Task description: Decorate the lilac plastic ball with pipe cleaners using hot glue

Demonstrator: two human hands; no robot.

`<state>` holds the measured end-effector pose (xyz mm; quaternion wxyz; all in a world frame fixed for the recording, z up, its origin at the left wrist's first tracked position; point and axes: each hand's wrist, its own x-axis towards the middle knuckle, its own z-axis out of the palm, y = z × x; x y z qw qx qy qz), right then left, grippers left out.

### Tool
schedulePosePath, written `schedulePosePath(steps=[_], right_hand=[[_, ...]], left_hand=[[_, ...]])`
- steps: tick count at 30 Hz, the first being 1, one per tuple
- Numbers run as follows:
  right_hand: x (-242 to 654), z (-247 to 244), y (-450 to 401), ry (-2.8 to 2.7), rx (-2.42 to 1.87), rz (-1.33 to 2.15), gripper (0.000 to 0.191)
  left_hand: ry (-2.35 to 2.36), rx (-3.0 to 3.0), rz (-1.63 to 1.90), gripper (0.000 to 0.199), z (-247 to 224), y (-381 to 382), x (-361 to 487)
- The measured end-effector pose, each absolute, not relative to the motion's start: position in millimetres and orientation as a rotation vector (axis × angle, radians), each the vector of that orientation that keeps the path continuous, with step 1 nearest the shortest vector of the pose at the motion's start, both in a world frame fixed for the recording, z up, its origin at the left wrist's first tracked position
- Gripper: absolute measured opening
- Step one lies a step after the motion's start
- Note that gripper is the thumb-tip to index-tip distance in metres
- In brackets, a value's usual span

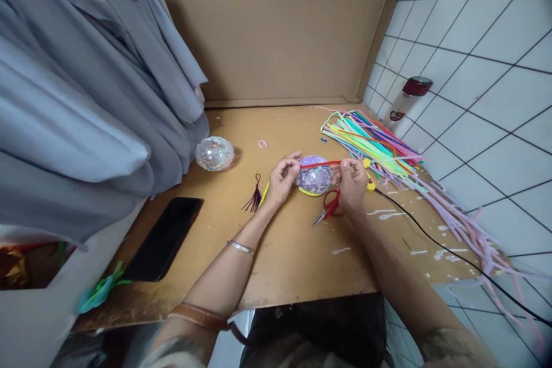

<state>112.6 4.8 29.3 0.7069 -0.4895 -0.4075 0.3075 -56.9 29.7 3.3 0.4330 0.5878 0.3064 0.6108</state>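
Note:
A red pipe cleaner (319,165) is stretched level between my two hands. My left hand (283,179) pinches its left end, and my right hand (352,183) grips the right end. Just behind and below it sits a clear round ball (317,180) with purple on its top and a yellow strip along its lower edge. Red-handled scissors (330,207) lie beside my right hand, partly covered by it. A yellow pipe cleaner (264,193) and a dark purple tassel (255,196) rest left of my left wrist.
A second clear ball (214,153) stands by the grey curtain (107,86). Many coloured pipe cleaners (371,141) are heaped at the right. A black cord (422,229) runs from yellow parts (370,185). A phone (166,238) lies left; a bottle (407,100) stands by the tiles.

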Motion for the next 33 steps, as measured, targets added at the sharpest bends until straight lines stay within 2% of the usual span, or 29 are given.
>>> schedulePosePath(steps=[15,33], right_hand=[[110.0,28.6,-0.1,-0.979,-1.082,0.677,0.040],[126.8,19.5,0.2,-1.152,-1.195,0.667,0.027]], left_hand=[[0.980,1.537,1.593,0.043,3.8,24.2,-54.6],[1.145,1.525,1.659,0.037,-3.0,26.8,-59.2]])
